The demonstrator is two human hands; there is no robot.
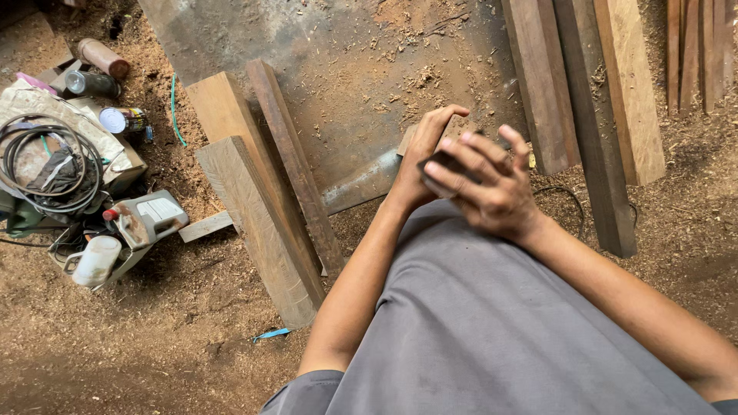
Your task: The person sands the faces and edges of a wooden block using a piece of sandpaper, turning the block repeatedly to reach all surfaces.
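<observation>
Two hands meet over the person's lap, near the middle of the scene. The left hand curls around a small wooden block, thumb up along its far side, while the right hand lies across it with fingers folded down over a dark flat piece, perhaps abrasive, though it is mostly hidden. Both hands are closed on what they hold. Working this well likely means keeping the block braced firmly in the left hand and pressing evenly with the right. Off to the far left, a few cans lie on their sides in the sawdust; their contents cannot be seen. A white jug stands nearer beside an electric planer.
</observation>
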